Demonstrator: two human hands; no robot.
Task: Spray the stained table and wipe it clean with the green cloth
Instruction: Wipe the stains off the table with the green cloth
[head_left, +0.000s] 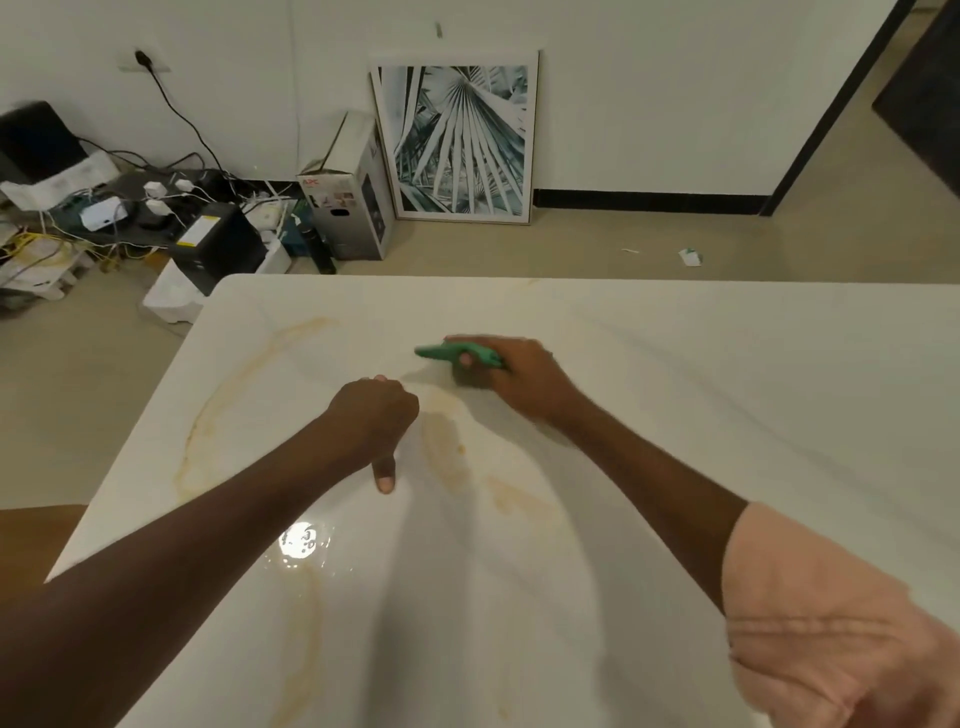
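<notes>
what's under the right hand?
The green cloth, bunched under the right hand on the white table; one end pokes out left. Any stain beneath it is covered.

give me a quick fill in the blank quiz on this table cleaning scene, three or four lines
1. The right hand holds a cloth whose colour is ____.
2. The left hand rests on the table with its ____ stretched toward the person.
3. The stains on the table are ____ in colour.
4. Against the far wall leans a framed picture of ____ leaves.

Missing words: green; thumb; yellowish brown; palm
</notes>
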